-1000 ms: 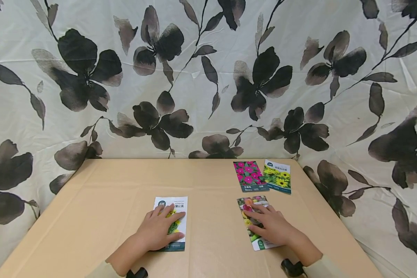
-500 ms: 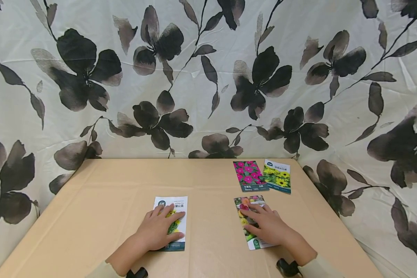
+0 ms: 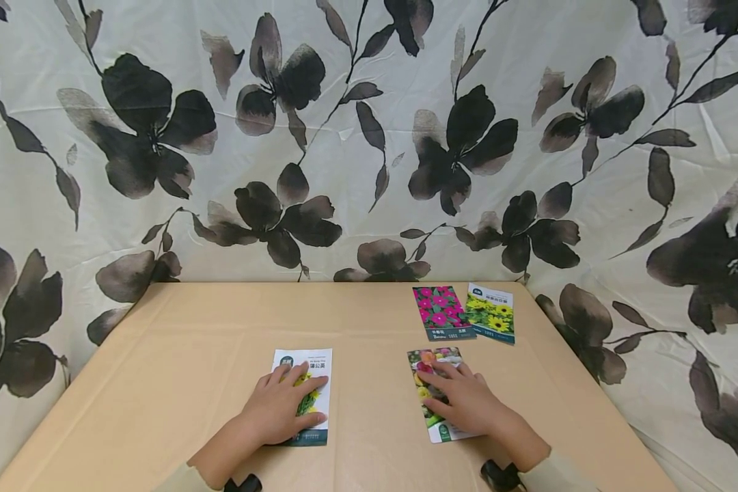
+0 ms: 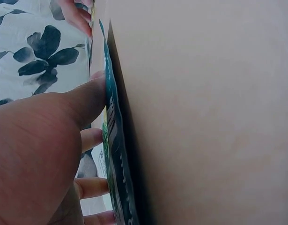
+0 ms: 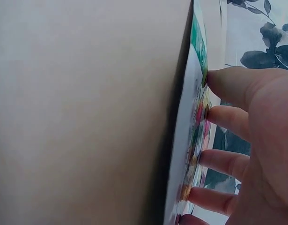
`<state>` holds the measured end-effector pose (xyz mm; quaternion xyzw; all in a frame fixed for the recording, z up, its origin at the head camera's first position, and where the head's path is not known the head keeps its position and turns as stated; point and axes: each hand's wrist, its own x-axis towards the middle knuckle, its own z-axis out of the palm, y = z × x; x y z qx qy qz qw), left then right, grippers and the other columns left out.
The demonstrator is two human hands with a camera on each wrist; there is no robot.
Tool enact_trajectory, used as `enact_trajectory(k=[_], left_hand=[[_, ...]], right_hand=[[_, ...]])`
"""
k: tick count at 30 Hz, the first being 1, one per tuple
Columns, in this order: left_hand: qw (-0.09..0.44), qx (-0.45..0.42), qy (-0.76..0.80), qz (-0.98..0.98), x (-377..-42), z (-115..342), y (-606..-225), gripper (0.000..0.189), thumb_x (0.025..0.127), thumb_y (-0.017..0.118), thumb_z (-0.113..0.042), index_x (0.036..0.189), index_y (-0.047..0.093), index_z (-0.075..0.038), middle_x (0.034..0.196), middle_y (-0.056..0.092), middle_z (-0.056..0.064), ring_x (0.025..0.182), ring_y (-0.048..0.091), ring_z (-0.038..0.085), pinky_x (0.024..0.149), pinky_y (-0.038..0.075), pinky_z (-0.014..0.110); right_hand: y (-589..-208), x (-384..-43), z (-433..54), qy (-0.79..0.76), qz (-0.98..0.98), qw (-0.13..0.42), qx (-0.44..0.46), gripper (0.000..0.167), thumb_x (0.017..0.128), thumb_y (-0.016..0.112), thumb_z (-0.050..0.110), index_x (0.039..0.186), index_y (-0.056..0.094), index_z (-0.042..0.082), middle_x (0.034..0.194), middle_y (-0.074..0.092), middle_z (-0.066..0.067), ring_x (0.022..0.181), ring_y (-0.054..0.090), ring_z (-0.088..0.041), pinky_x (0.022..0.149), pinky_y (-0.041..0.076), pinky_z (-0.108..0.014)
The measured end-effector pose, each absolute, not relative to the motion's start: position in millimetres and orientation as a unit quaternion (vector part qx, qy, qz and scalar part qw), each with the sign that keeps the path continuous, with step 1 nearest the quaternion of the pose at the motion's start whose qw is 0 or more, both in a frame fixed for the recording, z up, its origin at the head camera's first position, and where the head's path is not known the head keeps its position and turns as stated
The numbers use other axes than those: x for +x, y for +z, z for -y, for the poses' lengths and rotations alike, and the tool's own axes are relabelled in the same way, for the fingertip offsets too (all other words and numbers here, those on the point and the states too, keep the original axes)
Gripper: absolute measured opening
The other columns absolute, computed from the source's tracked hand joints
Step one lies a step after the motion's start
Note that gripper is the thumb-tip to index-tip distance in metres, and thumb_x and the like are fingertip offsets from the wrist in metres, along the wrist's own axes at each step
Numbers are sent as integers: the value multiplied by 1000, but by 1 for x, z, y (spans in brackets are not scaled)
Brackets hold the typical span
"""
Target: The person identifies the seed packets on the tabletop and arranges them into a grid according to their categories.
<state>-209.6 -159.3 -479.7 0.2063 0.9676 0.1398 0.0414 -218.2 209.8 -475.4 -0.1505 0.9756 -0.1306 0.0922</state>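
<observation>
My left hand point(image 3: 278, 408) rests with spread fingers on a white seed packet point(image 3: 318, 403) with yellow flowers and a dark green bottom band. In the left wrist view, the thumb and fingertips press on the face of that packet point(image 4: 116, 154). To the right, my right hand point(image 3: 467, 402) lies with its fingers spread over a seed packet point(image 3: 419, 369) printed with flowers of many colours. The right wrist view has its fingertips touching the front of this packet point(image 5: 181, 140), whose near edge stands slightly off the table. The hand covers much of the packet's middle and right side.
At the table's back right lie a seed packet with pink flowers point(image 3: 439, 311) and one with yellow flowers point(image 3: 492, 314), their edges meeting. The tan table point(image 3: 369, 383) ends at a floral cloth point(image 3: 369, 157) behind it. A black wrist camera point(image 3: 501, 473) sits below the right hand.
My right hand has slid left across the table, and the multicoloured flower packet has moved left under it. The left hand and its packet have stayed in place.
</observation>
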Motion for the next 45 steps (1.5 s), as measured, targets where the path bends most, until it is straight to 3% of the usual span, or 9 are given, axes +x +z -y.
enact_trajectory(k=[20, 33, 45], left_hand=[[40, 202, 136, -969, -210, 159, -483, 63, 87, 70, -63, 143, 60, -35, 155, 50, 13, 143, 41, 48, 109, 36, 67], [44, 202, 142, -968, -211, 160, -482, 64, 87, 70, -63, 143, 59, -35, 156, 49, 13, 143, 40, 49, 109, 35, 68], [41, 209, 146, -966, -210, 161, -480, 64, 88, 70, -63, 143, 60, -32, 156, 49, 15, 142, 41, 50, 107, 35, 70]], right_hand=[[-478, -219, -198, -121, -978, 100, -139, 55, 95, 66, 54, 147, 55, 38, 159, 45, -4, 143, 39, -39, 93, 41, -53], [-477, -219, -195, -117, -977, 96, -148, 53, 97, 65, 52, 147, 55, 36, 158, 46, -4, 138, 42, -38, 91, 41, -53], [-480, -218, -183, -129, -973, 101, -161, 53, 98, 63, 54, 147, 55, 37, 159, 45, -5, 141, 40, -43, 95, 40, -59]])
